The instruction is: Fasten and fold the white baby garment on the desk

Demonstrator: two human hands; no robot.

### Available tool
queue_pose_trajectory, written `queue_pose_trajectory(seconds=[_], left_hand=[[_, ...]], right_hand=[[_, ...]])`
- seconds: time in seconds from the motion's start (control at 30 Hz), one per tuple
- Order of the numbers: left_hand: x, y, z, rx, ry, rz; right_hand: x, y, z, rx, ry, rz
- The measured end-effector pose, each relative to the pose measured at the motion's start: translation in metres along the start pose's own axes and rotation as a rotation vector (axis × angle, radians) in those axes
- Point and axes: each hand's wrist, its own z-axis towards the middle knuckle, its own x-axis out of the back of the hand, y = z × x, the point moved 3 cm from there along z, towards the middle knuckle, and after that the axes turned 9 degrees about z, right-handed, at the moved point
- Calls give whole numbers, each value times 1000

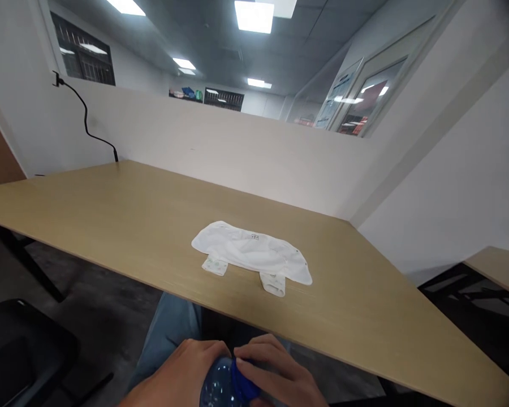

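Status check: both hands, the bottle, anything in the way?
Left hand gripping clear blue bottle; right hand on its darker blue top. Bottle partly out of frame. Near edge of table just beyond hands; white cloth lying on tabletop.

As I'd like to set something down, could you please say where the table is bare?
The table is bare left of the white cloth toward the cable, behind it to the wall, and right of it to the edge. It's crowded before the near edge, where the left hand and right hand hold a bottle.
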Motion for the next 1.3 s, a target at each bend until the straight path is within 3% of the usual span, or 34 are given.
queue_pose_trajectory(seconds=[0.2,0.47,0.63,0.77,0.93,1.13,1.23,1.3], left_hand=[[-8,-12,-1,-105,-62,-36],[-6,-9,-1,-77,-33,-75],[5,4,-3,-145,-35,-191],[13,-1,-6,-174,-69,-265],[12,-24,-13,-97,-73,-133],[15,-50,-22,22,-20,16],[31,-56,-27,-53,-20,-55],[42,-60,-30,-187,-115,-133]], right_hand=[[3,-1,2,-132,-103,58],[-18,13,4,-336,14,-113],[-29,-3,10,-317,8,58],[-26,-6,6,-397,-53,112],[-32,13,13,-327,-107,82],[-69,36,31,-232,32,-57],[-84,22,46,-185,8,38],[-94,8,56,-105,-90,97]])
